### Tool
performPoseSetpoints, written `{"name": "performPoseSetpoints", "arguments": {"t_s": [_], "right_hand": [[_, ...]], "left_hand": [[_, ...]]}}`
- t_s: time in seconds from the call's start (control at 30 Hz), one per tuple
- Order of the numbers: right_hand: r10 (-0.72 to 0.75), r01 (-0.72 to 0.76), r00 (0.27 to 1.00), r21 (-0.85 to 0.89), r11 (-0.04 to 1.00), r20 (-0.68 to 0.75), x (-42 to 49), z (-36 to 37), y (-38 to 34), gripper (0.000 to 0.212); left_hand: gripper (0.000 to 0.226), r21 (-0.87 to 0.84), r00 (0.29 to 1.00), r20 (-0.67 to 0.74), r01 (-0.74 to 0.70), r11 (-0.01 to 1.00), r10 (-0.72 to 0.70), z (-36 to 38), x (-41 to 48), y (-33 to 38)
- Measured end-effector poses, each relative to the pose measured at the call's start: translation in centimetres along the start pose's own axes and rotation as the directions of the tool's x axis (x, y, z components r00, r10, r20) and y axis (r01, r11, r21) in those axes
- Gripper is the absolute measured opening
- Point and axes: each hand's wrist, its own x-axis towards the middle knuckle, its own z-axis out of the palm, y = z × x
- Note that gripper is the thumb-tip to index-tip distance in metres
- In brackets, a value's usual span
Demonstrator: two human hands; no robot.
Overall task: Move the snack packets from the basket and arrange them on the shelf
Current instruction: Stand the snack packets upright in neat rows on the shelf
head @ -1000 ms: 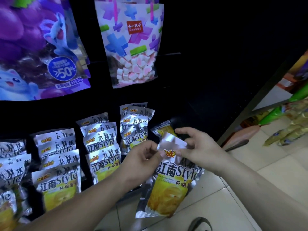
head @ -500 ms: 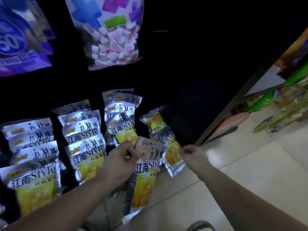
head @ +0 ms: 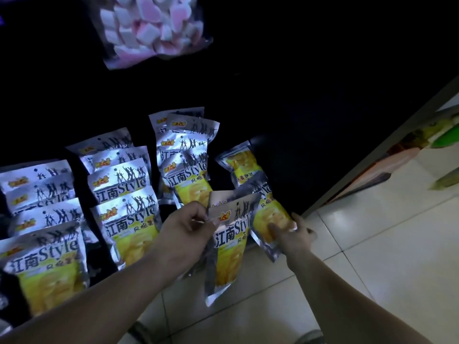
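Note:
My left hand [head: 188, 225] pinches the top left corner of a silver-and-yellow snack packet [head: 229, 247], which hangs down in front of the dark shelf [head: 298, 157]. My right hand [head: 290, 232] grips the lower end of another silver-and-yellow packet [head: 267, 209] lying tilted at the right end of the shelf. A third packet [head: 239, 163] lies just behind that one. Rows of the same packets [head: 126, 194] stand overlapped on the shelf to the left. No basket is in view.
A clear bag of pink and white marshmallows [head: 151, 31] hangs above the packets. The shelf's grey end post [head: 372, 160] runs diagonally at the right. Beyond it lie pale floor tiles [head: 385, 244] and green and yellow goods [head: 444, 135] at the far right.
The view has tilted down and moved closer. My right hand left the packet that my left hand holds and went right to take hold of the tilted packet at the shelf's end.

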Motion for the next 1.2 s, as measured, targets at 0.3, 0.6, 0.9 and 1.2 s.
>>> {"name": "performPoseSetpoints", "arguments": {"t_s": [0.3, 0.6, 0.9, 1.2], "right_hand": [[-0.007, 0.01, 0.996, 0.031, 0.999, -0.094, -2.8, -0.5, -0.2, 0.054], [-0.222, 0.252, 0.967, 0.36, 0.898, -0.123, -9.7, -2.0, -3.3, 0.033], [-0.468, 0.452, 0.882, 0.367, 0.813, -0.05, -16.6, -2.2, -2.4, 0.06], [-0.335, 0.28, 0.923, 0.268, 0.922, 0.188, -19.6, -1.3, -0.8, 0.05]], "left_hand": [[0.036, 0.117, 0.986, -0.022, -0.163, 0.98, 0.166, -1.7, -0.3, 1.0], [0.029, 0.299, 0.909, -0.118, -0.352, 0.887, 0.4, -4.3, -0.8, 1.4], [0.02, 0.109, 0.968, -0.202, -0.129, 0.986, 0.149, -6.7, -1.1, 2.2], [0.012, -0.121, 0.979, -0.165, -0.138, 0.983, 0.118, -7.3, -1.9, 4.8]]}}
